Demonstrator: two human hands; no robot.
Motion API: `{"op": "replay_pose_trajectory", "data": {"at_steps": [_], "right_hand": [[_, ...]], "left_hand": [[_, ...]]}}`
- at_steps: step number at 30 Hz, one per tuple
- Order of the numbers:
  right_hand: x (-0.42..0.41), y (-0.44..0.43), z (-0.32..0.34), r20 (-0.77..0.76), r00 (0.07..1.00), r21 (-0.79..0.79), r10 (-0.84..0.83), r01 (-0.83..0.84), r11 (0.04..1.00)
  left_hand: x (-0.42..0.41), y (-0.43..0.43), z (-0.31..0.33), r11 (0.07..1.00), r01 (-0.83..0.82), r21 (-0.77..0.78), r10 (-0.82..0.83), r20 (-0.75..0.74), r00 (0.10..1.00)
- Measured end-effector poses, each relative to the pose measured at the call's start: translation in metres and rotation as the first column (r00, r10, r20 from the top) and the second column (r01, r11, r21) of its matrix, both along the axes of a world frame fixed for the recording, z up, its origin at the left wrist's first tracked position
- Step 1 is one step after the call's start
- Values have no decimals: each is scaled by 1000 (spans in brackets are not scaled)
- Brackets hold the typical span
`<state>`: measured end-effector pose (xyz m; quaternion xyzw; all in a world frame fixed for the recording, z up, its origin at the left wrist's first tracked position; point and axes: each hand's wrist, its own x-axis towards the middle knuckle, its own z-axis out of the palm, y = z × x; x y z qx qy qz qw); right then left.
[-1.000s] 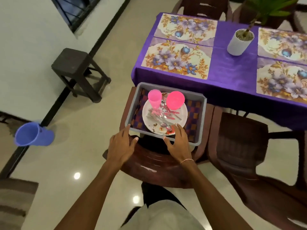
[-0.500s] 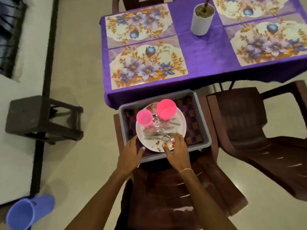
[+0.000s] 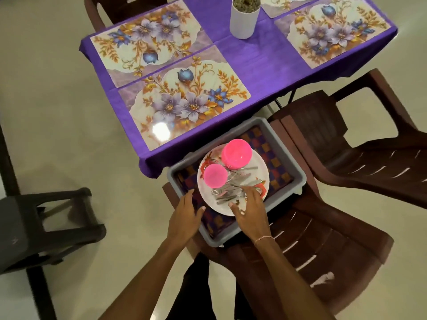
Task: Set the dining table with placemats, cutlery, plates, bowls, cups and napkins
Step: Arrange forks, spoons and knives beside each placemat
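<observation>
A grey tub point(image 3: 287, 144) stands on a brown plastic chair point(image 3: 323, 245) at the table's near edge. In it, a white flowered plate point(image 3: 260, 163) lies on checked cloth point(image 3: 276, 162). The plate carries a pink cup point(image 3: 215, 176), a pink bowl point(image 3: 236, 153) and a heap of steel cutlery point(image 3: 233, 184). My left hand point(image 3: 184, 218) rests on the tub's near-left rim, its thumb at the plate's edge. My right hand point(image 3: 250, 209) lies over the plate's near edge, fingers spread on the cutlery. Flowered placemats point(image 3: 184, 105) lie on the purple tablecloth point(image 3: 242, 65).
A white plant pot point(image 3: 243, 19) stands mid-table between the placemats. A second brown chair point(image 3: 358, 146) stands to the right of the tub. A dark stool point(image 3: 46, 227) is on the pale floor at the left.
Both hands have moved from the tub's near rim further in to the plate; the right now covers the cutlery. The view has swung closer over the table and tub.
</observation>
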<state>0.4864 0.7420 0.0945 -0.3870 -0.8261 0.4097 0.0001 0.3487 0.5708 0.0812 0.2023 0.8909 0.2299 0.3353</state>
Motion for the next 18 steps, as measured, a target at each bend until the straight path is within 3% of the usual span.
{"op": "replay_pose_trajectory", "data": {"at_steps": [10, 18], "right_hand": [[-11, -29, 21, 4, 997, 28, -78, 77, 997], [-3, -41, 24, -25, 993, 48, -118, 119, 992]], "left_hand": [[-20, -27, 21, 999, 21, 28, -20, -64, 998], [-16, -35, 23, 998, 70, 11, -69, -32, 997]]}}
